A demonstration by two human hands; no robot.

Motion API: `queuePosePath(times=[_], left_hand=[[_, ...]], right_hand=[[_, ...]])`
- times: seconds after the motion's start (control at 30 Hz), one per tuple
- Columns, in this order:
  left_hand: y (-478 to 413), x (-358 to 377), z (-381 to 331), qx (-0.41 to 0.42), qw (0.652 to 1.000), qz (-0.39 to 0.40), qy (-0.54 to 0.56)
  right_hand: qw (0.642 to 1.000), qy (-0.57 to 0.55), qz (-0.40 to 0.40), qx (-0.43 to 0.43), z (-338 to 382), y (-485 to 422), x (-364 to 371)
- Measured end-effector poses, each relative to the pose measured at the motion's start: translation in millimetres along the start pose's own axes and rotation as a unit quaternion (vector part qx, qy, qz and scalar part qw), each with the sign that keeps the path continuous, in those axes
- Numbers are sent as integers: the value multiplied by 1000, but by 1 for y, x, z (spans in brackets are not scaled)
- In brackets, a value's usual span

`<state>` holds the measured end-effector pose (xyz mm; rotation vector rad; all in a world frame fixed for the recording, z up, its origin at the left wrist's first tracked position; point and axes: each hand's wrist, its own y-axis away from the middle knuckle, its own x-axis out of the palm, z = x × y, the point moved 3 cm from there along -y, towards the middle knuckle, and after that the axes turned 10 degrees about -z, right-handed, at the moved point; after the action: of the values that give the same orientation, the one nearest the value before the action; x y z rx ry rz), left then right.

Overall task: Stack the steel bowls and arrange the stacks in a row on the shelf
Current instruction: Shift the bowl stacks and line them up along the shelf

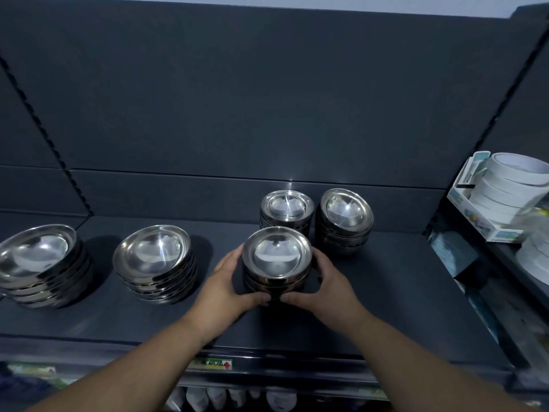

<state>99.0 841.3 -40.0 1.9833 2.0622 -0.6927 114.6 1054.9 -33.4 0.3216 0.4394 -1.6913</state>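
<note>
So the small stack of bowls (276, 260) sits on the shelf (401, 292) near the front edge, about the middle, and the person has both hands wrapped round it. The left hand (228, 283) cups the left side and the right hand (323, 286) cups the right side. Fingers are curled round the lower bowls and the thumbs nearly meet at the near side. That's a proper two-handed grip, not just a touch

Looks to me like the stacking bit is mostly done and this is the lining-up step. Just behind it is another small stack (286, 208), and to the right of that a third small stack (346, 217) whose top bowl sits tilted. Further left are two wider stacks, one middle-left (154, 260) and one at the far left (38, 260), both a bit lopsided

My guess is the held stack needs sliding or lifting into line with the others, keeping the grip low so the top bowls don't slip off. Can't tell which gap it's headed for

On the next shelf over to the right there's a box of tape rolls (505, 185), well apart from all this
</note>
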Motion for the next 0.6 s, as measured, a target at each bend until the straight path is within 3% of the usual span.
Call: queuePosePath(times=[0.37,0.6], left_hand=[[3,6,15,-63,995,50,60],[4,5,13,-56,994,52,80]], right_hand=[[999,22,19,24,-10,1,3],[1000,10,13,16,-7,6,2]])
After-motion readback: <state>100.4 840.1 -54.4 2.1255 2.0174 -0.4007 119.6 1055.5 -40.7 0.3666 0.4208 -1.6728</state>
